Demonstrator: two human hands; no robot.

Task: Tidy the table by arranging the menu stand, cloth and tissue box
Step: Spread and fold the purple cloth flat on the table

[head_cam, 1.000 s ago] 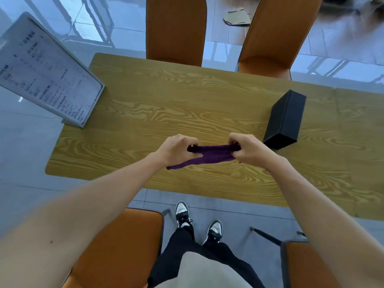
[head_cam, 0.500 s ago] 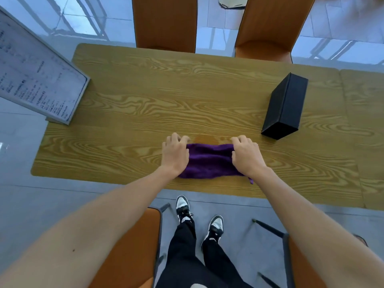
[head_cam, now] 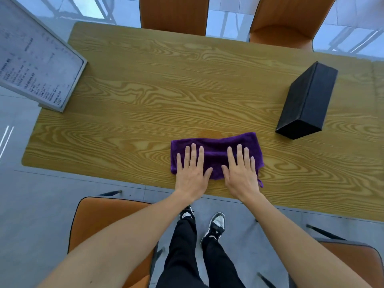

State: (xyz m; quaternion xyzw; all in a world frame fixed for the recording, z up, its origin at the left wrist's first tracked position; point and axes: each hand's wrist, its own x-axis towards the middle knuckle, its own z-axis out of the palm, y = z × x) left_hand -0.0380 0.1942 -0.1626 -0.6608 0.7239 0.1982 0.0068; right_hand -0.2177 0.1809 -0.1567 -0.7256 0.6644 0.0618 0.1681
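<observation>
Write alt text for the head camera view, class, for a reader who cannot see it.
Two hands, left hand and right hand, press flat on a folded purple cloth near the front edge of a wooden table. A menu stand is at the far left, a black tissue box at the right.

**Open middle, blocked corners**

We see bare worktop (head_cam: 145,84) across the whole middle and far strip, wide enough for a hand to sweep left to right. At the far left corner the tilted menu stand (head_cam: 39,67) overhangs the edge and closes that approach. On the right, the black tissue box (head_cam: 307,100) lies angled, just beside the purple cloth (head_cam: 216,146); only a narrow gap parts them. Both our hands, left (head_cam: 192,171) and right (head_cam: 241,173), lie flat on the cloth, filling the near centre. Orange chairs (head_cam: 172,15) crowd the far edge.
</observation>
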